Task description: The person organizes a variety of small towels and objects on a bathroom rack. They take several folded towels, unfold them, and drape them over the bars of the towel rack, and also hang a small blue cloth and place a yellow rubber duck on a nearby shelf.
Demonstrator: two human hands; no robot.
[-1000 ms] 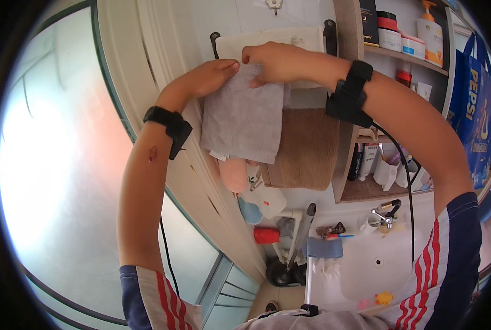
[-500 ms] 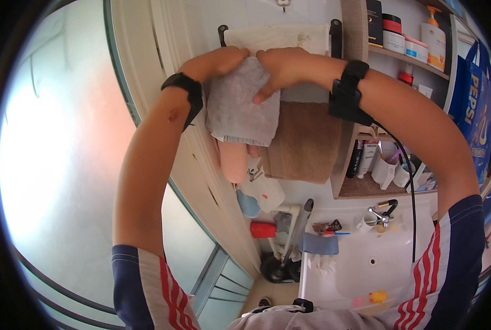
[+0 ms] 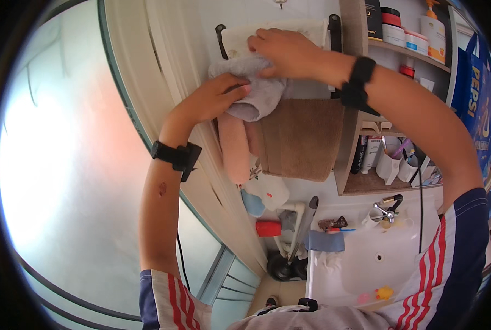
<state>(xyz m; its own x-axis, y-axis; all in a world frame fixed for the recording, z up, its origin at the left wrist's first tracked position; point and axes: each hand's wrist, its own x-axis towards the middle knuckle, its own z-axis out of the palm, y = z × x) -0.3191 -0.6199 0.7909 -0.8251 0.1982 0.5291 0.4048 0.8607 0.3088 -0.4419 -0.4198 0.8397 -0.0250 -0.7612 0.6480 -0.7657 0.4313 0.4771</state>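
Observation:
A light grey towel (image 3: 253,88) is bunched and folded over at the rack, its lower end curled up like a loose roll. My left hand (image 3: 218,96) grips its left side, thumb lying across the fold. Just above, my right hand (image 3: 289,52) has its thumb on the grey towel, while its fingers are apart from the thumb and rest over a cream cloth (image 3: 306,27) on the rack. Part of the grey towel's upper edge is hidden by that hand. Below and to the right hangs a brown towel (image 3: 303,140).
A pink towel (image 3: 233,148) hangs below the grey one, beside the door frame. To the right, a wooden shelf unit (image 3: 366,187) holds jars, a pump bottle (image 3: 433,36) and cups. A white sink (image 3: 355,275) with a tap (image 3: 387,213) lies below. A blue bag (image 3: 479,104) hangs far right.
My left hand has come down from the towel's top to its side. The grey towel's lower end has been lifted and curled. My right hand has shifted slightly up and right.

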